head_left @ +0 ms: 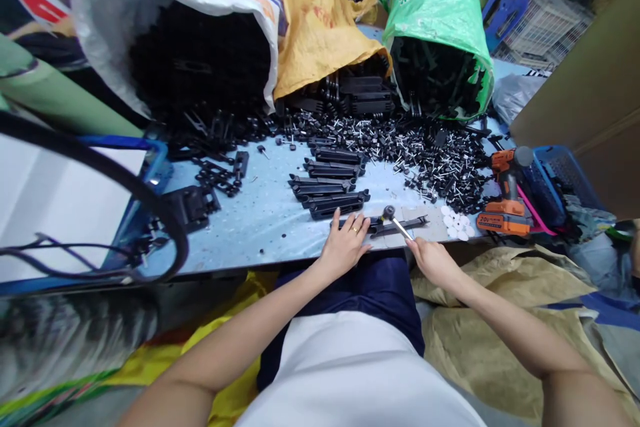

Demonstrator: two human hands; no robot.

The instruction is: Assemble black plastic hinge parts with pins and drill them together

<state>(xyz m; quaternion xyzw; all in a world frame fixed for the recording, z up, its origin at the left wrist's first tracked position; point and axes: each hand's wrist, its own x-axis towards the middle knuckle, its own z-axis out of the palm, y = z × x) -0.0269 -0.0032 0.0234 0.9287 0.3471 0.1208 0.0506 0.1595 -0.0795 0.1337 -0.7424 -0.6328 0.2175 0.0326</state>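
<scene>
Desk (235,230) has a light blue top, black bits strewn over it. Nearest: your left hand (347,233) lies palm down, fingers spread, grip not closed round anything. Looks like it's pinning black pieces at the near edge; the palm hides the contact. Your right hand (431,259) has its grip wrapped on the metal handle of a hammer-like tool (399,224). The long black part (416,222) lies near the desk edge, right of your left fingers, a gray-brown sheet (436,219) showing around it. Can't tell if the tool head touches it.

My read for clean tool work: seat the part flat, square the head to it, short controlled strokes. Left fingertips are close to the head, so shift them back before adding force. Part is slim, likely to skid or tip; brace it near the contact point.

Just beyond: row of long black assemblies (330,185). Don't nudge it. Farther, a heap of pins (370,137); strays under the part would make it rock. At the back, white (103,33), orange (320,20) and green (435,10) sacks face you.
</scene>
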